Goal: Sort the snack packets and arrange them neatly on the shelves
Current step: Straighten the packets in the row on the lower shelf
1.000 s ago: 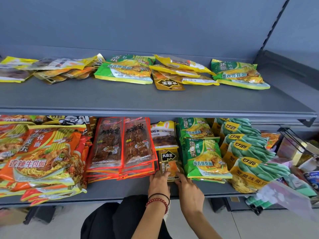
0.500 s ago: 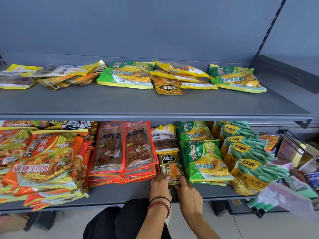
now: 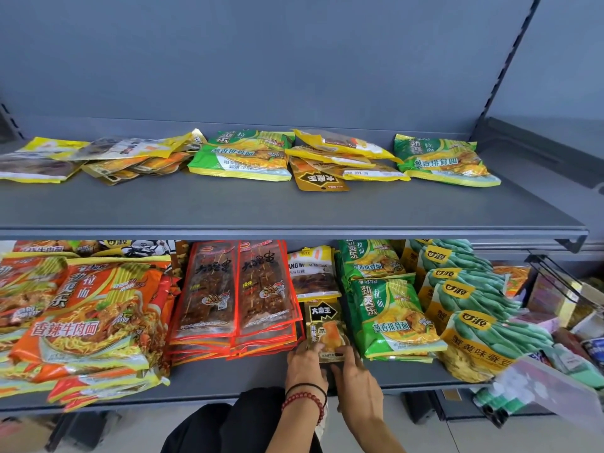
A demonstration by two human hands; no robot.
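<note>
Closest of all, both hands are at the front of the lower shelf (image 3: 248, 374). The left hand (image 3: 305, 362), with the bead band on its wrist, seems to pinch the near left corner of the small brown packet (image 3: 323, 325), with its thumb lying on top. The right hand (image 3: 358, 377) holds nothing. Its fingers (image 3: 344, 353) are mostly straight and touch the near right corner.

The small brown packet lies flat on the lower shelf, in the thin gap between the red packets (image 3: 238, 289) and the green noodle packets (image 3: 392, 315). A yellow packet (image 3: 312, 273) lies just behind it.

Not much has changed in the last second. The packet has stayed in its gap, and both hands have stayed at its near edge. I think it is already in its place and is only being made straight. Letting go looks like the next step.

Farther back, on the upper shelf (image 3: 261, 207), another brown packet (image 3: 318, 181) of the same kind pokes out from under some yellow ones. It may need to come down here too.
</note>
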